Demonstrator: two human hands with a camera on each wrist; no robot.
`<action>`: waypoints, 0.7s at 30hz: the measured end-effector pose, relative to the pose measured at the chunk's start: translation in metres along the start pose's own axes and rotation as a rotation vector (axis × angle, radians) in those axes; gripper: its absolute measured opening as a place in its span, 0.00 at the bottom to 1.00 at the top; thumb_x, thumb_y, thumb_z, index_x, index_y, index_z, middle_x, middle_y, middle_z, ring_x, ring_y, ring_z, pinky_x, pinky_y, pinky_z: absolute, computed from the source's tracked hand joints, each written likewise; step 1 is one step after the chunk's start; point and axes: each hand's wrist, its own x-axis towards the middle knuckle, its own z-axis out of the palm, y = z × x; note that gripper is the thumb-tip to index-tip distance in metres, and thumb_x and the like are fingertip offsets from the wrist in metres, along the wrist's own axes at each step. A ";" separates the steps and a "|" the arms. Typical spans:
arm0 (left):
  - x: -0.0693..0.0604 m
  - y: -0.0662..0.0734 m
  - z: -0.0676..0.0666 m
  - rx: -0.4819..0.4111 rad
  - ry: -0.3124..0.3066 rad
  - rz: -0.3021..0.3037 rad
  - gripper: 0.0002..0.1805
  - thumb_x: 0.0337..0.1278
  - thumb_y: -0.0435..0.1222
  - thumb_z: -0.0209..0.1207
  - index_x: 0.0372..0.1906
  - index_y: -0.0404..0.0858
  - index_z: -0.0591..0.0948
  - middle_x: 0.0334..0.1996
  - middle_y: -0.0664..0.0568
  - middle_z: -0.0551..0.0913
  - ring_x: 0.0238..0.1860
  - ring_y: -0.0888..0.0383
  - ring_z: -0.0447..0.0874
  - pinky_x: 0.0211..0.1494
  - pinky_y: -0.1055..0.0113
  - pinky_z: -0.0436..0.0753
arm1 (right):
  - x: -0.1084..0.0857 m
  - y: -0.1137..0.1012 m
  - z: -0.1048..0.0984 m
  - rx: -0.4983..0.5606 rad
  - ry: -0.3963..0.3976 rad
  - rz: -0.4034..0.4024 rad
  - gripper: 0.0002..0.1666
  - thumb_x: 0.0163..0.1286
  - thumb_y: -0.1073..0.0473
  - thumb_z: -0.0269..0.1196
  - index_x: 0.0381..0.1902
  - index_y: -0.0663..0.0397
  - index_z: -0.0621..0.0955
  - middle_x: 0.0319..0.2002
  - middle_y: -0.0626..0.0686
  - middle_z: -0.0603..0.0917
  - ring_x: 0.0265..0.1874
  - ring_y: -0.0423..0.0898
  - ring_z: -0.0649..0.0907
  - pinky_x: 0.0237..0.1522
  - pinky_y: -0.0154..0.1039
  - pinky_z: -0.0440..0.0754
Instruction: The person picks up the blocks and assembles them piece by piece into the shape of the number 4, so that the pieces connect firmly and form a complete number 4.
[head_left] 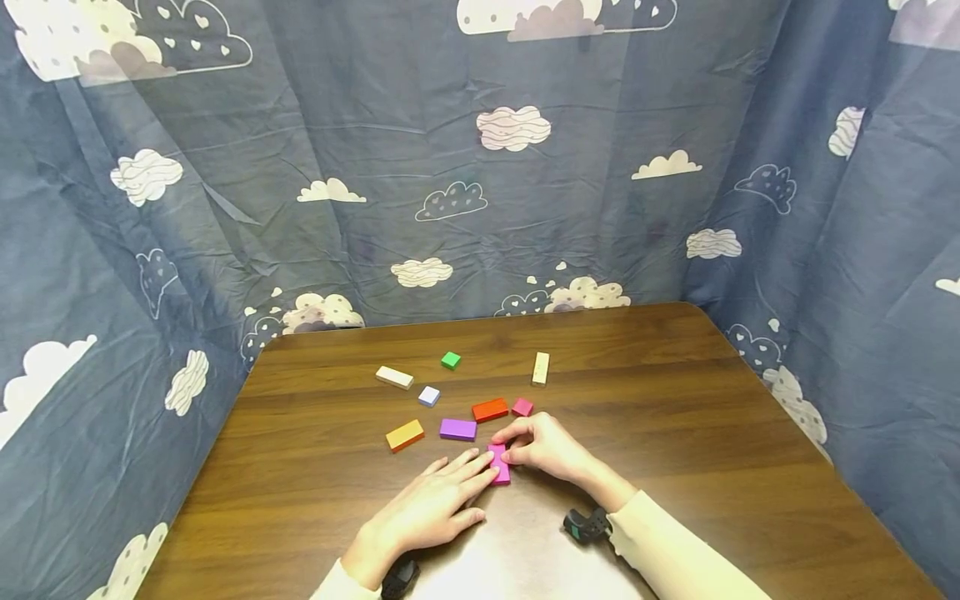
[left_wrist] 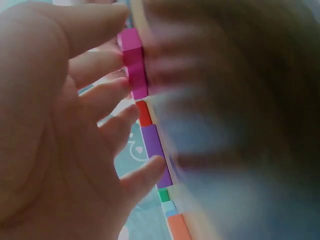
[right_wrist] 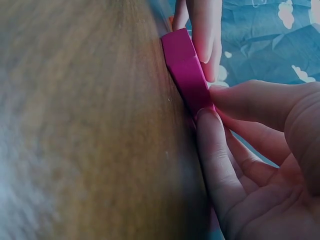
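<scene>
A magenta block (head_left: 499, 467) lies flat on the wooden table between my two hands. My left hand (head_left: 427, 510) spreads its fairly straight fingers from the left, and the fingertips touch the block's left side. From the right, my right hand (head_left: 551, 450) pinches the far right corner of the block with thumb and index finger. The right wrist view has the magenta block (right_wrist: 187, 72) close up, with those two fingertips at its near end. In the left wrist view the magenta block (left_wrist: 135, 65) stands past my left fingers, and a dark blur covers the right half.
Just beyond the hands lie a purple block (head_left: 458, 429), a red block (head_left: 490, 409), a small crimson block (head_left: 522, 407) and an orange block (head_left: 405, 435). Farther back are a light blue block (head_left: 429, 396), a white block (head_left: 394, 377), a green block (head_left: 451, 360) and a cream block (head_left: 541, 368).
</scene>
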 end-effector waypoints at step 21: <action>0.010 -0.009 0.000 -0.032 0.039 0.138 0.32 0.71 0.45 0.58 0.73 0.36 0.69 0.74 0.46 0.67 0.74 0.50 0.63 0.72 0.51 0.66 | -0.004 -0.008 -0.003 0.122 -0.043 -0.004 0.17 0.62 0.71 0.67 0.50 0.65 0.86 0.46 0.60 0.87 0.35 0.50 0.82 0.33 0.30 0.79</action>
